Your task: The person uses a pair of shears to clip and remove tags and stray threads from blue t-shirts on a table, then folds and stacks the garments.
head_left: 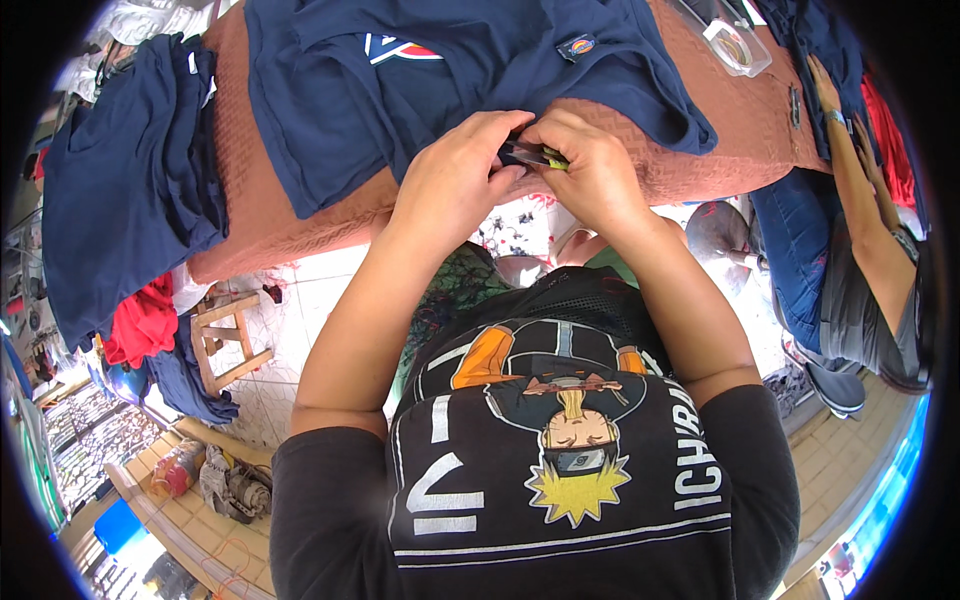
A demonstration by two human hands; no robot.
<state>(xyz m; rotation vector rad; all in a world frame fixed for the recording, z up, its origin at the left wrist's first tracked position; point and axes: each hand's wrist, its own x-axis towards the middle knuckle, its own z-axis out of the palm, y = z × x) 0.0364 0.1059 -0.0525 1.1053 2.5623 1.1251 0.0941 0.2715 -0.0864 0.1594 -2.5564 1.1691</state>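
Navy garment point(490, 85) — rumpled, spread, snips point(531, 155) alongside

My forearms point(365, 300) reached forward, converging from bent elbows point(338, 412). My left hand point(458, 160), thumb point(506, 180) and fingers curled, stood just beside my right hand point(592, 165), whose fingers point(560, 128) were folded in a grip.

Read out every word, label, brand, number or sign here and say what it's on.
I won't copy printed wording, but here's where it stands:
White lettering: black T-shirt, large enough to read.
Red and white print: navy cloth, partly hidden.
Small label: same cloth, too small to read.
White tags: navy clothes at left, too small to read.
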